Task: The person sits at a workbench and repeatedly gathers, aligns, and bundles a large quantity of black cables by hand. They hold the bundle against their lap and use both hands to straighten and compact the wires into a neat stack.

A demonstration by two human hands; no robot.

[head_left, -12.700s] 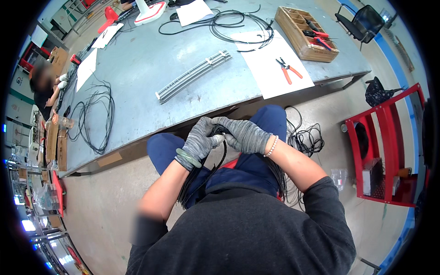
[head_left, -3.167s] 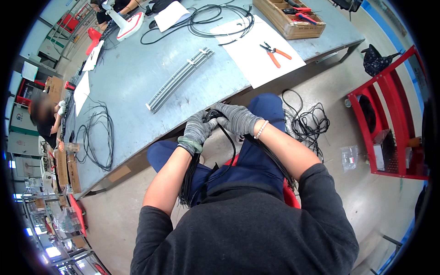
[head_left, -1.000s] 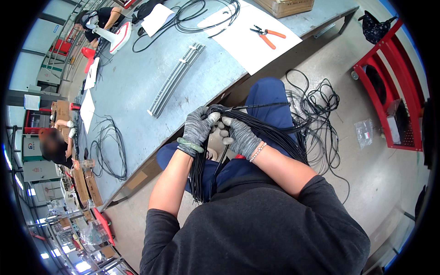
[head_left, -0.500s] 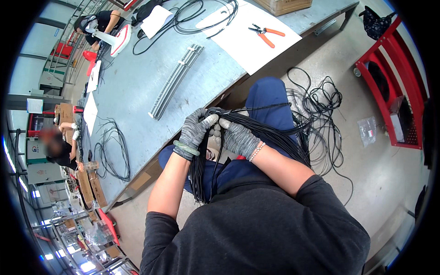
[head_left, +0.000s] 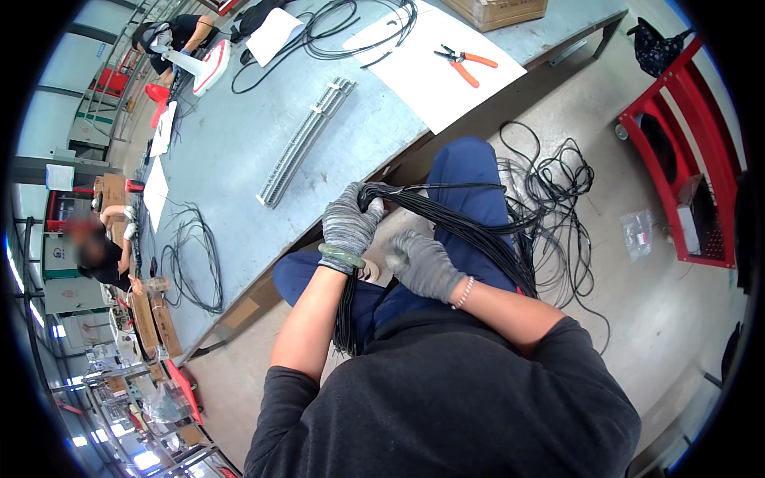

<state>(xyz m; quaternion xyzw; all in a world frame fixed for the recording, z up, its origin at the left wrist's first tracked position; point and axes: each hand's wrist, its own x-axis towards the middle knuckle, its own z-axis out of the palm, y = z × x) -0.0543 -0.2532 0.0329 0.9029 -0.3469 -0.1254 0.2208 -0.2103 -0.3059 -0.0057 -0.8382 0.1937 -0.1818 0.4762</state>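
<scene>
Grey knit gloves cover both hands. My left hand [head_left: 351, 223], a pale green bangle at its wrist, is closed round a thick bundle of thin black cables [head_left: 458, 217] at its bend. One part of the bundle runs right across my thigh; the other hangs down below my left wrist. Apart from the bundle, lower and to the right, my right hand [head_left: 424, 264] has its fingers curled in. Whatever it may hold is hidden in the fingers.
On the metal table [head_left: 231, 135] lie slotted metal strips [head_left: 307, 143], orange-handled wire strippers [head_left: 464, 73] on white paper [head_left: 430, 99], and coiled cables [head_left: 195, 263]. Tangled cables [head_left: 570, 175] lie on the floor near a red cart [head_left: 677, 159]. Two people work at the table's far left.
My right hand has left the bundle's bend and moved down and right, its fingers curled. My left hand keeps its grip on the cables, shifted slightly right.
</scene>
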